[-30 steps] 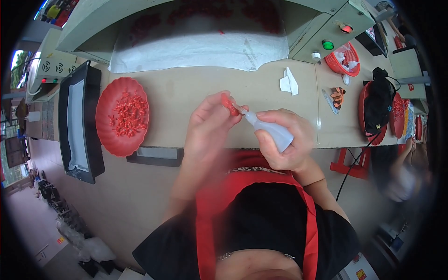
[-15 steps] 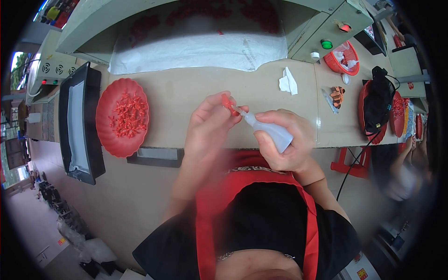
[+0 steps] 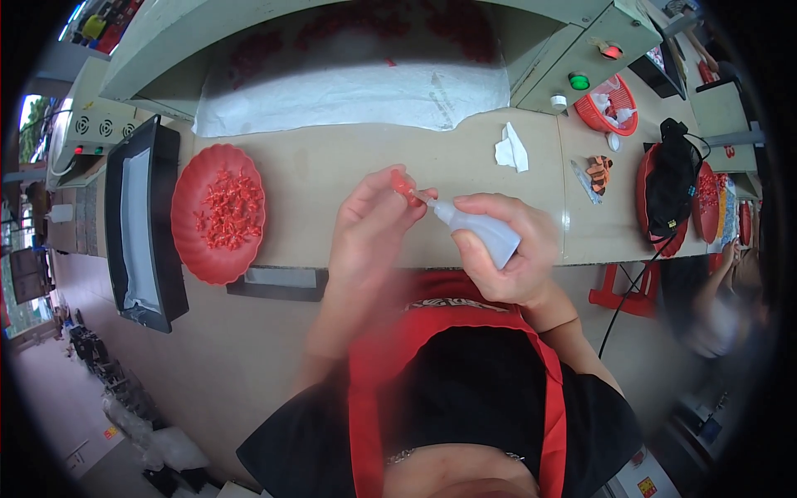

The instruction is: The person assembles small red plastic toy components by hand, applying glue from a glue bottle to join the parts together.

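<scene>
My left hand [image 3: 369, 224] pinches a small red plastic piece [image 3: 404, 184] between its fingertips above the beige workbench [image 3: 332, 174]. My right hand [image 3: 506, 249] grips a small translucent squeeze bottle [image 3: 481, 232], tilted so that its nozzle tip touches the red piece. Both hands meet just above the bench's front edge. To the left lies a red plate [image 3: 217, 212] holding several small red pieces.
A black tray with a white insert [image 3: 141, 220] sits left of the plate. A crumpled white tissue [image 3: 510, 151] lies on the bench. A red basket [image 3: 610, 104], a black bag [image 3: 668, 187] and red dishes stand at the right. A white sheet [image 3: 349, 83] covers the back.
</scene>
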Tool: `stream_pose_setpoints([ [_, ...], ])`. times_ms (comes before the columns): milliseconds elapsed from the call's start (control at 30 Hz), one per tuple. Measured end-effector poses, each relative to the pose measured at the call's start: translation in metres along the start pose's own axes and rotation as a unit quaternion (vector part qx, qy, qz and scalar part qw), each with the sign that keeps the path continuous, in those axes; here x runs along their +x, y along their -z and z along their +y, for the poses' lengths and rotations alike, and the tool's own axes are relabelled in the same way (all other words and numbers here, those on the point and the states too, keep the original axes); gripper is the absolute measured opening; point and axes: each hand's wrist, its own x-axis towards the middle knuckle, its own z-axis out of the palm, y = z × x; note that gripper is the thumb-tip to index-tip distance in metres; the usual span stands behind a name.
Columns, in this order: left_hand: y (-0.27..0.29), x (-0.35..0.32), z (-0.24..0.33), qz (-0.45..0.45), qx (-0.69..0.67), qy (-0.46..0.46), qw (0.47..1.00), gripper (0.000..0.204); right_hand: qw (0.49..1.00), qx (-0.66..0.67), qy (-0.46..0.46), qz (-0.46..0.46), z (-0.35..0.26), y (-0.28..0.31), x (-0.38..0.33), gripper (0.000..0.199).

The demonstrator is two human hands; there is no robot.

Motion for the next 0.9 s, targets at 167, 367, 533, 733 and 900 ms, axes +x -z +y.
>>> stream_pose_setpoints([
  [167, 0.022, 0.007, -0.004, 0.016, -0.190, 0.039, 0.981, 0.029, 0.949, 0.174, -0.262, 0.007, 0.017, -0.004, 0.005, 0.022],
  [367, 0.041, 0.010, -0.005, 0.037, -0.254, 0.049, 0.965, 0.029, 0.890, 0.287, -0.353, -0.037, 0.115, -0.039, 0.027, 0.025],
  [533, 0.055, 0.006, 0.002, 0.072, -0.245, 0.023, 0.967, 0.029, 0.953, -0.172, -0.250, -0.020, 0.197, -0.049, 0.102, 0.028],
  [733, 0.066, 0.005, 0.009, 0.077, -0.171, -0.001, 0.982, 0.032, 0.954, -0.261, -0.130, -0.067, 0.218, -0.065, 0.143, 0.025],
  [900, 0.067, 0.007, 0.008, 0.058, -0.244, 0.006, 0.968, 0.029, 0.932, -0.290, -0.167, -0.141, 0.205, -0.100, 0.143, 0.030],
])
